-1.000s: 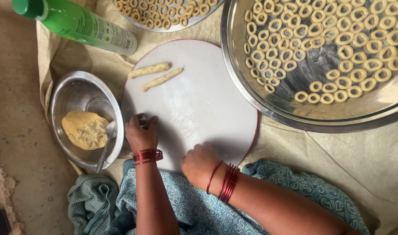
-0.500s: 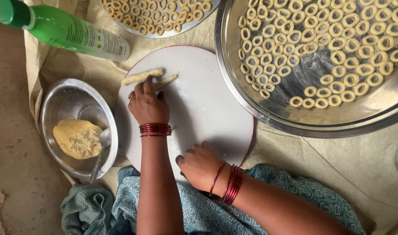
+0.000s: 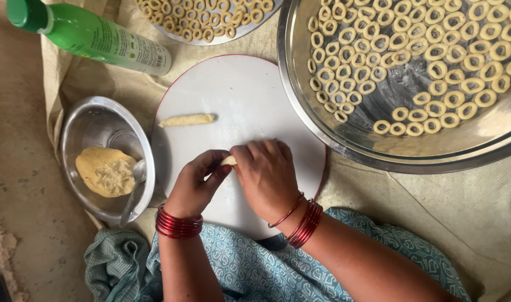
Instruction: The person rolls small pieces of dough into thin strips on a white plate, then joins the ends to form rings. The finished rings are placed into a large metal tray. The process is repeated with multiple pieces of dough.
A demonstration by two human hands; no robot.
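Note:
Both hands meet over the near half of a round white board [image 3: 255, 95]. My left hand [image 3: 195, 184] and my right hand [image 3: 266, 176] pinch the same small piece of pale dough [image 3: 228, 161] between their fingertips. Most of that piece is hidden by the fingers. Red bangles circle both wrists. One rolled dough stick [image 3: 187, 120] lies on the board's far left part, apart from the hands.
A steel bowl [image 3: 93, 123] at left holds a lump of yellow dough [image 3: 104, 170] and a spoon [image 3: 133, 193]. A big steel tray [image 3: 345, 140] of dough rings sits at right, a smaller plate of rings [image 3: 205, 25] at top. A green bottle [image 3: 93, 36] lies top left.
My left hand has come back from the sticks at the board's far left to the near middle with one dough piece. My right hand has joined it. One stick remains there.

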